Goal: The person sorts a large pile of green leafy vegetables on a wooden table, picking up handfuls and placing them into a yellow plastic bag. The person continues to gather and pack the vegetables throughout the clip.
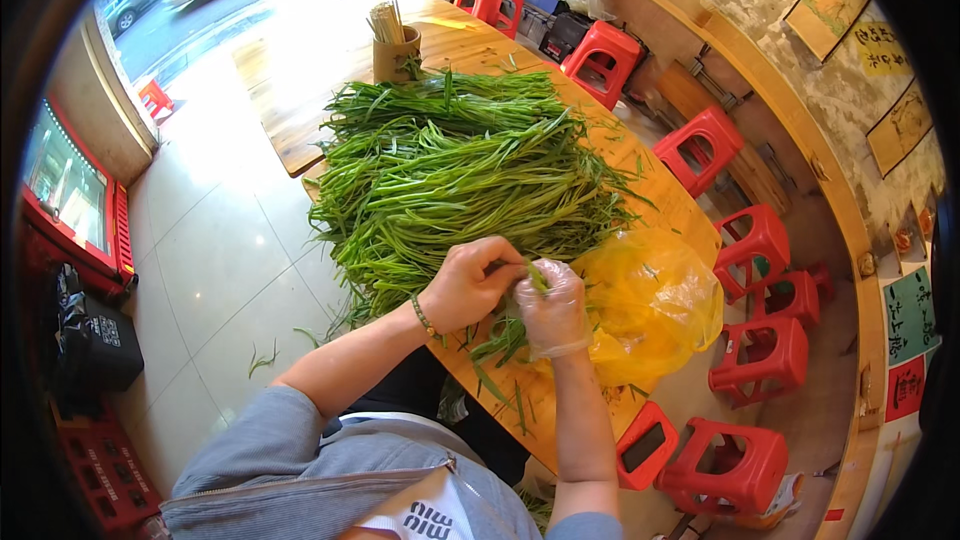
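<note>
My left hand (472, 281), bare and with a beaded bracelet at the wrist, pinches a green stem close to my right hand. The right hand (553, 307) wears a clear plastic glove, and its fingers are closed around a piece of green stem (538, 277). Just beyond both hands lies a large heap of long leafy green vegetable stalks (465, 187) on the wooden table (675, 217). Loose leaves (502, 341) lie beneath the hands. A yellow plastic bag (652, 307) is spread right of the gloved hand.
A cup of chopsticks (396, 52) stands behind the heap. Red plastic stools (697, 150) line the right side; a phone (643, 446) lies on one nearby. A red glass-fronted cabinet (75, 195) and a black box (97, 345) stand at left. Scraps lie on the tiled floor (217, 292).
</note>
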The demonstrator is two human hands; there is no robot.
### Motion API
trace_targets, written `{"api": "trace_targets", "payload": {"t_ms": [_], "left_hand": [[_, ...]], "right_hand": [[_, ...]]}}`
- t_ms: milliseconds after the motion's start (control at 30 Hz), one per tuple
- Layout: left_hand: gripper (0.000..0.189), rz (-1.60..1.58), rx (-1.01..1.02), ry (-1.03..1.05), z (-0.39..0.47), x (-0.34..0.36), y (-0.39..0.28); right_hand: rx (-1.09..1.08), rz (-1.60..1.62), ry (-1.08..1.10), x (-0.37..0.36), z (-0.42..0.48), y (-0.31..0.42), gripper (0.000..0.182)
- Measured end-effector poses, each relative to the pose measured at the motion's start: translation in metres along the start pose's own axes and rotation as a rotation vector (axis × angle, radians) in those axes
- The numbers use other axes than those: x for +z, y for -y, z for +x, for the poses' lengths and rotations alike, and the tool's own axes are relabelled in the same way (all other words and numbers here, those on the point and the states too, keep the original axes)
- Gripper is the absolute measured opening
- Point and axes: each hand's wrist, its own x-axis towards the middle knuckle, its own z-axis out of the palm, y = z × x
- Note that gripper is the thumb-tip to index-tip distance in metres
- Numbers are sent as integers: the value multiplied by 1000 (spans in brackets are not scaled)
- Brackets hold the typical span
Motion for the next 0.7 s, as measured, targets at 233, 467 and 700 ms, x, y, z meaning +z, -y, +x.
{"api": "trace_targets", "payload": {"t_ms": [233,467,700], "left_hand": [[4,88,170,7,-14,1,15],[16,460,367,-17,-14,-26,10],[19,974,232,-110,-7,-82,14]], "right_hand": [[357,744,-409,-41,8,-32,14],[250,511,-338,-66,9,-48,8],[523,395,-282,-51,0,-19,16]]}}
